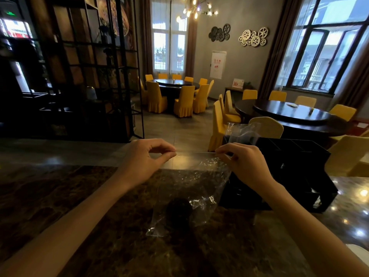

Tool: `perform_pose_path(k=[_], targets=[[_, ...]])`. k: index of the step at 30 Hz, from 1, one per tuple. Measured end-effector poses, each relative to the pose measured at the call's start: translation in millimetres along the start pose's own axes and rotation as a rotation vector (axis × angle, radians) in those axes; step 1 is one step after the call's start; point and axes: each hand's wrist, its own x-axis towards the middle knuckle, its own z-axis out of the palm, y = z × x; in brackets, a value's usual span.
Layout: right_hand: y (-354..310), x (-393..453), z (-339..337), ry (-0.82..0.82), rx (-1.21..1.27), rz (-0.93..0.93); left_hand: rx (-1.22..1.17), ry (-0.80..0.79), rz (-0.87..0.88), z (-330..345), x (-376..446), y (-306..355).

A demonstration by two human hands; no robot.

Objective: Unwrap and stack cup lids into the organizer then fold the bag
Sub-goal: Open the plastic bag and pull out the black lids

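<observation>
- We're in a dim dining room, yellow-covered chairs (183, 100) round dark tables, and we stand at a dark marble worktop (60, 196) that fills the lower view.
- Our left hand (143, 158) pinches one top corner of the clear plastic bag (191, 188); thumb and forefinger are closed on the film.
- Our right hand (242, 159) pinches the other top corner the same way, so the bag's top edge runs taut, left to right, between the two hands.
- The bag hangs toward us from that edge, its bottom corner resting on the worktop's middle; that's the long axis, away-to-near.
- We judge the fold turns on this: both hands are equally placed, and the top edge would come down toward the bottom corner.
- The black organizer (295, 172) stands just right of the bag, near the worktop's right edge, behind our right wrist.
- More clear plastic (241, 132) pokes up from the organizer's far-left part.
- Hard to read: a dark round shape (179, 211) shows through the bag; we can't tell whether it's a lid inside or something beneath.
- The organizer's compartments are too dark to see any lids.
</observation>
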Motion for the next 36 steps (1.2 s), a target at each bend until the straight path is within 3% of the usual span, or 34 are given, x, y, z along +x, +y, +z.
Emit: perform_pose_path(k=[15, 27, 31, 36], targets=[[45.7, 12.2, -10.0, -0.066, -0.092, 0.067, -0.065, 0.039, -0.095, -14.0, 6.7, -19.3], [71.9, 13.3, -14.6, -0.221, 0.244, 0.22, -0.079, 0.115, -0.157, -11.9, 13.1, -29.4], [72.1, 19.5, -17.0, -0.211, 0.364, 0.29, -0.031, 0.162, -0.135, -11.3, 17.9, -30.1], [69.4, 24.0, -17.8, -0.173, 0.443, 0.352, 0.138, 0.112, -0.05, -8.1, 21.9, -28.9]])
